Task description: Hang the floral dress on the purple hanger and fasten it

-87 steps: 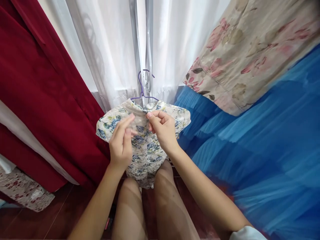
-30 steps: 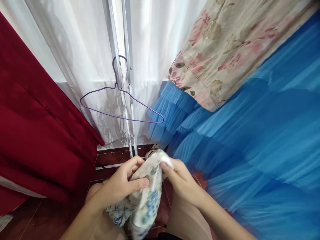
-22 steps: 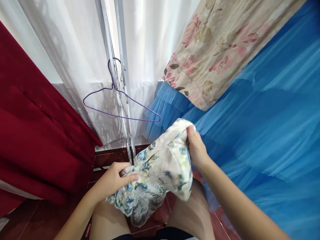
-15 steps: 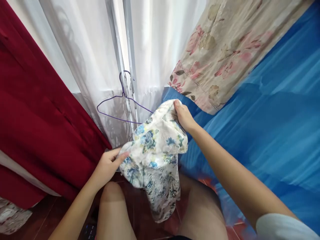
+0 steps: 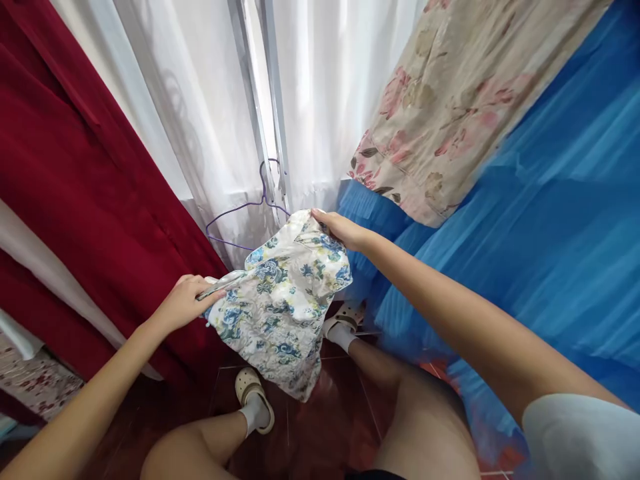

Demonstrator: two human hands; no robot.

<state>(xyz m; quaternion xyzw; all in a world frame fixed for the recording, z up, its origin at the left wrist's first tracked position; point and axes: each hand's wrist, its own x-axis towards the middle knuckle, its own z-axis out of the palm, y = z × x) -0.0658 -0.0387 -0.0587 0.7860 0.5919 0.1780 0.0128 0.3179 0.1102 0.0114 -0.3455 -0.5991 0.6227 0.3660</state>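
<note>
A white cloth garment with blue and yellow flowers [image 5: 285,300] hangs stretched between my two hands; its exact kind I cannot make out. My left hand [image 5: 186,301] pinches its left edge, thumb on top. At the upper right corner, my right hand [image 5: 340,228] grips the fabric between thumb and fingers. Behind the garment hangs a purple wire hanger [image 5: 225,215], hooked near a narrow metal frame [image 5: 273,107]. The cloth covers the hanger's right part.
Dark red drapes [image 5: 90,147] hang at left and white curtains [image 5: 330,93] at the back. To the right are a beige floral cloth [image 5: 425,133] and blue tulle [image 5: 565,220]. My feet in beige clogs [image 5: 250,387] rest on the red tiled floor [image 5: 330,427].
My hands have spread the garment wider, the left moving left and the right shifting left and slightly down. My left leg has swung outward, and both clogs now show.
</note>
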